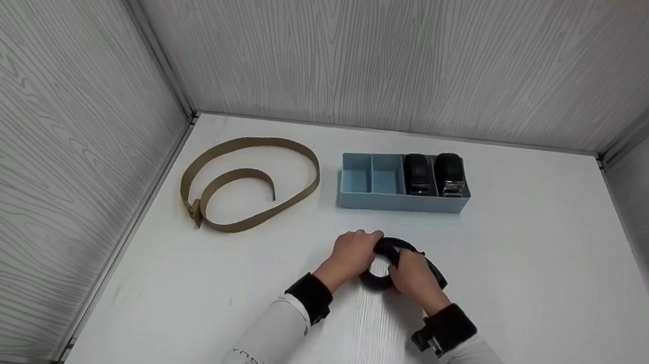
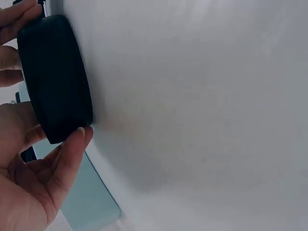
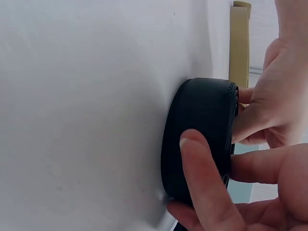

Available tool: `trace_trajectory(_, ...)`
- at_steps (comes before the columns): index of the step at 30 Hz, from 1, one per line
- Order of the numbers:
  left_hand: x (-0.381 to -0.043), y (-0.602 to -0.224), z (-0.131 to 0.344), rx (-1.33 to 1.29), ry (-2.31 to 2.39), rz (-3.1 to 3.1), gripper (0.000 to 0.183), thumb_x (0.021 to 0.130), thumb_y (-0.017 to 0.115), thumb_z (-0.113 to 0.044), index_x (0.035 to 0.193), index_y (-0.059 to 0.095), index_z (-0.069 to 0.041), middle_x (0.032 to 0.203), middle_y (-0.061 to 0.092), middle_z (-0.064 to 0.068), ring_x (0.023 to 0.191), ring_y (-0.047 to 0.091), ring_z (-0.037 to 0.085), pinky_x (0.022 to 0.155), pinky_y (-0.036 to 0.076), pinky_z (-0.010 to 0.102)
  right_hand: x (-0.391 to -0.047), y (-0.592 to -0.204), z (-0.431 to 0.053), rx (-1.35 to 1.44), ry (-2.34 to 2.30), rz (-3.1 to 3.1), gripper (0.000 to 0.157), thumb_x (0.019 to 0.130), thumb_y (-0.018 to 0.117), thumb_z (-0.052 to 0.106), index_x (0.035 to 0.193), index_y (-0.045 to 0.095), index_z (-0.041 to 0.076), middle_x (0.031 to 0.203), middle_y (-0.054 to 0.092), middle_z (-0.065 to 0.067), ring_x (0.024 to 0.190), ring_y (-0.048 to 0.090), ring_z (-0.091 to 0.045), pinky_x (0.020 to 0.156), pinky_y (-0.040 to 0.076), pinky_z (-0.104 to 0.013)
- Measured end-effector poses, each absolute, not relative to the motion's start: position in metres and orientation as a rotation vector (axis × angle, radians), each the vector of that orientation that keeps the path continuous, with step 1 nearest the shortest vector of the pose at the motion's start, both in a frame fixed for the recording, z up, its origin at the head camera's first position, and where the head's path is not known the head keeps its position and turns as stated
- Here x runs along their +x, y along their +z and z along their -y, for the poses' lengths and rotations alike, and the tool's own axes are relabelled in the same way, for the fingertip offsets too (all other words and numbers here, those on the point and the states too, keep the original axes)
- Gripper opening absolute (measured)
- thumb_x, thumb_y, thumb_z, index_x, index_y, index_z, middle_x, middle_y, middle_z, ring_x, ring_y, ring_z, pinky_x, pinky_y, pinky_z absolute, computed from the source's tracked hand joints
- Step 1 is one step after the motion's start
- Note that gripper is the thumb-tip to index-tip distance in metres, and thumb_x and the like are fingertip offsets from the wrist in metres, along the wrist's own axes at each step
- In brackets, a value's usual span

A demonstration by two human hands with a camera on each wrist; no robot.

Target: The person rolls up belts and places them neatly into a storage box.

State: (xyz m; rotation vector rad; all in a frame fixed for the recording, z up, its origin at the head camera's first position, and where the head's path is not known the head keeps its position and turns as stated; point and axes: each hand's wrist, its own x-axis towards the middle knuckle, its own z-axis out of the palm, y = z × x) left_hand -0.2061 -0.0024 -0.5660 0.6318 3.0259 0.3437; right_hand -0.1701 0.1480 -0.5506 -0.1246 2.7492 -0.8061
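A black belt (image 1: 375,282) stands coiled in a loose ring on the white table, its wide band on edge. At its left side my left hand (image 1: 353,251) grips the coil, thumb and fingers pinching the band (image 2: 55,77) in the left wrist view. My right hand (image 1: 416,278) holds the right side, where a further length of the belt runs out past the knuckles. In the right wrist view the right fingers (image 3: 207,183) lie across the outer face of the coil, with the left hand (image 3: 274,96) beyond it.
Behind the hands sits a light blue divided box (image 1: 403,203). Its two right compartments hold a rolled black belt (image 1: 417,174) and another rolled black belt (image 1: 449,174) with a shiny buckle. A tan webbing belt (image 1: 247,224) lies looped at left. Grey wood-grain panels (image 1: 374,48) enclose the table.
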Motion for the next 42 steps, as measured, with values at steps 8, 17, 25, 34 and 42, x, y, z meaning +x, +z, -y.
trace_trajectory(8,-0.207,-0.569,0.003,0.692,0.327,-3.037,0.019,0.093,0.067,-0.021,0.111,0.065,-0.014,0.094,0.063,0.009,0.080,0.065,0.026,0.063,0.053,0.039,-0.172,-0.555,-0.151,-0.226,-0.853,-2.827,0.019,0.090,0.060,0.001,0.106,0.065,-0.007,0.089,0.067,-0.019,0.080,0.063,-0.028,0.079,0.051,-0.043)
trace_trajectory(17,-0.208,-0.568,-0.003,0.742,0.174,-3.042,0.017,0.095,0.058,-0.014,0.110,0.066,-0.016,0.091,0.066,0.009,0.078,0.066,0.026,0.059,0.052,0.038,-0.173,-0.540,-0.164,-0.180,-0.975,-2.841,0.014,0.092,0.064,0.009,0.091,0.068,-0.005,0.077,0.066,-0.012,0.066,0.061,-0.021,0.064,0.051,-0.037)
trace_trajectory(25,-0.205,-0.568,-0.003,0.806,0.205,-3.081,0.012,0.094,0.058,-0.010,0.102,0.067,-0.012,0.084,0.065,0.011,0.071,0.065,0.027,0.057,0.052,0.038,-0.186,-0.525,-0.186,-0.321,-0.846,-2.911,0.020,0.095,0.056,0.003,0.108,0.066,-0.008,0.102,0.061,-0.024,0.095,0.060,-0.037,0.083,0.049,-0.048)
trace_trajectory(34,-0.203,-0.568,-0.004,0.802,0.184,-3.096,0.014,0.093,0.057,-0.007,0.103,0.065,-0.009,0.085,0.065,0.013,0.072,0.065,0.028,0.060,0.052,0.037,-0.190,-0.538,-0.194,-0.305,-0.849,-2.623,0.029,0.100,0.050,0.010,0.122,0.065,0.000,0.104,0.068,-0.018,0.092,0.065,-0.034,0.085,0.049,-0.050)
trace_trajectory(42,-0.200,-0.569,-0.006,0.772,0.197,-3.124,0.016,0.093,0.057,-0.005,0.106,0.064,-0.007,0.083,0.064,0.013,0.071,0.065,0.028,0.061,0.052,0.037,-0.186,-0.547,-0.198,-0.179,-1.090,-2.493,0.029,0.101,0.052,0.013,0.125,0.062,-0.001,0.106,0.068,-0.018,0.086,0.066,-0.026,0.073,0.053,-0.040)
